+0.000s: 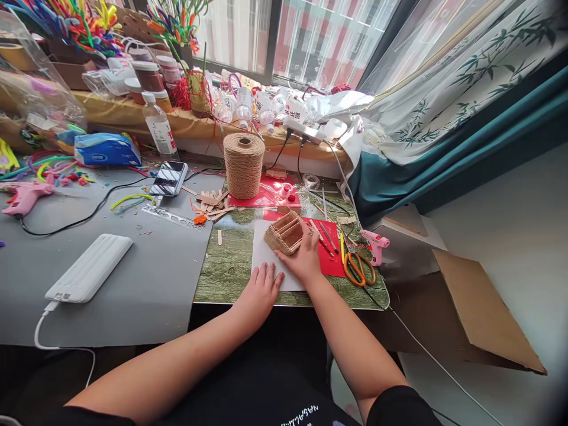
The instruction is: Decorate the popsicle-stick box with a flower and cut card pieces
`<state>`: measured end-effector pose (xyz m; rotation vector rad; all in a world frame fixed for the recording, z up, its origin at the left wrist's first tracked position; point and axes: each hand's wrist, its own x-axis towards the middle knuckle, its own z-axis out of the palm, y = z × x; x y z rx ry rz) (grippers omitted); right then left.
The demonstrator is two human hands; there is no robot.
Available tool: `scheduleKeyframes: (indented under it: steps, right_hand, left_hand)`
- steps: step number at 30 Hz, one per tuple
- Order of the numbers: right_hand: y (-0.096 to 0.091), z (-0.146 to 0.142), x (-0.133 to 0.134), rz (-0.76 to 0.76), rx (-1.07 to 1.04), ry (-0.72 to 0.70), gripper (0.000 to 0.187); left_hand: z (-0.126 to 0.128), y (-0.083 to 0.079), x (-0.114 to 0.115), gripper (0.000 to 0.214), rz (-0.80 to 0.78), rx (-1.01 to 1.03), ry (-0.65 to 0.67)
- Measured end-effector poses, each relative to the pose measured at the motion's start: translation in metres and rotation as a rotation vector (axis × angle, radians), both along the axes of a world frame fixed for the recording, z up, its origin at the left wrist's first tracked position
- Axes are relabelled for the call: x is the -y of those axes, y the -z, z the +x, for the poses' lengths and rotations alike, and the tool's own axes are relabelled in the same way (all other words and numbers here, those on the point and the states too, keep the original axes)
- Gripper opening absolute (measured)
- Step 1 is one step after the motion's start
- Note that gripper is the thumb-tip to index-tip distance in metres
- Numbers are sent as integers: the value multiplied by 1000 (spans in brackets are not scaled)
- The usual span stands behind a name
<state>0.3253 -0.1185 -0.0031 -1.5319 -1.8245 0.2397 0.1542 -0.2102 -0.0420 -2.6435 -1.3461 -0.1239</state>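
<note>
My right hand (306, 258) grips a small twine-wrapped box (276, 238) by its right side and near edge. The box is tilted, its open top showing thin wooden dividers inside. Under it lies a sheet of white paper (290, 280), where my left hand (262, 289) rests flat with the fingers stretched out. Red paper (333, 269) shows to the right, with a few pencils or pen-like tools (327, 236) on it. Orange-handled scissors (358, 269) lie just beyond its right edge. A big spool of twine (244, 165) stands behind the box.
Wooden craft sticks (213, 204) are heaped left of the spool. A pink glue gun (376, 245) sits at the table's right edge, another glue gun (29, 195) far left. A phone (168, 178) and a white power bank (89, 269) lie leftward. Bottles (160, 127) line the back.
</note>
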Motion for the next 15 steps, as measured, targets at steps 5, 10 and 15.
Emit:
scheduleKeyframes:
  steps: [5, 10, 15]
  right_hand:
    - [-7, 4, 31, -35, -4, 12, 112]
    - [1, -14, 15, 15, 11, 59, 111]
    - [-1, -21, -10, 31, 18, 36, 110]
  left_hand:
    - [-2, 3, 0, 56, 15, 23, 21]
    - [-5, 3, -1, 56, 16, 20, 51]
    - [-4, 2, -1, 56, 12, 19, 46]
